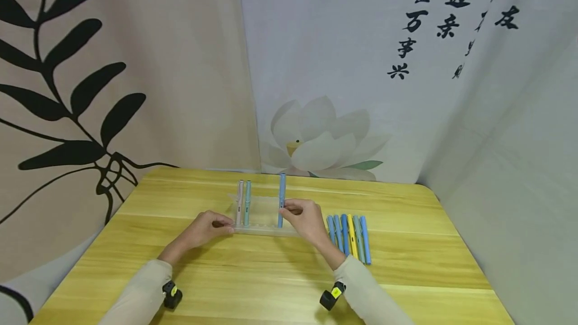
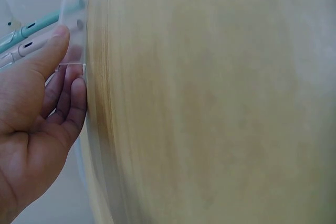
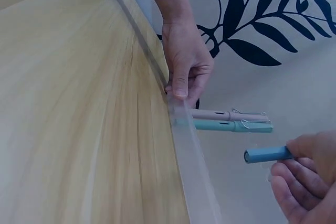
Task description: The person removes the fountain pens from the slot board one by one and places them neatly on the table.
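A clear plastic pen rack (image 1: pixel 264 230) lies on the wooden table (image 1: pixel 271 285). A pink pen (image 1: pixel 240 202) and a teal pen (image 1: pixel 247 202) stand upright in its left end. My left hand (image 1: pixel 208 228) pinches the rack's left end (image 2: pixel 71 51) between thumb and fingers; the same hand (image 3: pixel 185 61) shows in the right wrist view. My right hand (image 1: pixel 303 217) grips a blue pen (image 1: pixel 282 199) that stands upright in the rack, its tip (image 3: pixel 265 154) poking out of my fingers (image 3: pixel 299 182). The pink pen (image 3: pixel 228 114) and teal pen (image 3: pixel 231 125) lie side by side there.
Several blue, yellow and grey-green pens (image 1: pixel 349 237) lie in a row on the table to the right of my right hand. Printed cloth hangs behind and at both sides. The table's near half (image 1: pixel 271 295) holds only my forearms.
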### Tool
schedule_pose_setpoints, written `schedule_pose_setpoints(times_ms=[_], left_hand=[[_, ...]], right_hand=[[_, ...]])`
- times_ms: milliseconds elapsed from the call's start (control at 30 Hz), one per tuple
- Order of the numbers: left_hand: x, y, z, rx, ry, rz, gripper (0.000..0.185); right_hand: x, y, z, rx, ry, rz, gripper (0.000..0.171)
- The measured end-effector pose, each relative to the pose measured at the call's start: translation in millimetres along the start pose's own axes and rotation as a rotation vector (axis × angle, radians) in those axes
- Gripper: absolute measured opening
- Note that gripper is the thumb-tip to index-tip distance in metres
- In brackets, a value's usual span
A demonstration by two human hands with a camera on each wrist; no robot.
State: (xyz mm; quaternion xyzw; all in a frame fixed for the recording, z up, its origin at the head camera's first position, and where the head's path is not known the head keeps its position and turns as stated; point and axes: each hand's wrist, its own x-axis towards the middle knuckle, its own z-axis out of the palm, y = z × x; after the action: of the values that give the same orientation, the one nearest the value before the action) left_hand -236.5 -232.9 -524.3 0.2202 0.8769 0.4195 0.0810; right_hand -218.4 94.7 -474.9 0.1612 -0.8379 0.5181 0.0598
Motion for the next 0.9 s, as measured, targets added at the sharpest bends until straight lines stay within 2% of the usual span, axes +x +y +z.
schedule_pose_setpoints(times_ms=[400,900], left_hand=[[-1.8,1.6,-1.1,-0.008,-0.005,0.001,0.023],[0.5,0.9,-1.9,0.006,-0.006,-0.016,0.025]], right_hand=[[-18,10,-31,0.034,0.096,0.025,0.024],[-40,28,-70,-0.015,0.163,0.117,0.028]])
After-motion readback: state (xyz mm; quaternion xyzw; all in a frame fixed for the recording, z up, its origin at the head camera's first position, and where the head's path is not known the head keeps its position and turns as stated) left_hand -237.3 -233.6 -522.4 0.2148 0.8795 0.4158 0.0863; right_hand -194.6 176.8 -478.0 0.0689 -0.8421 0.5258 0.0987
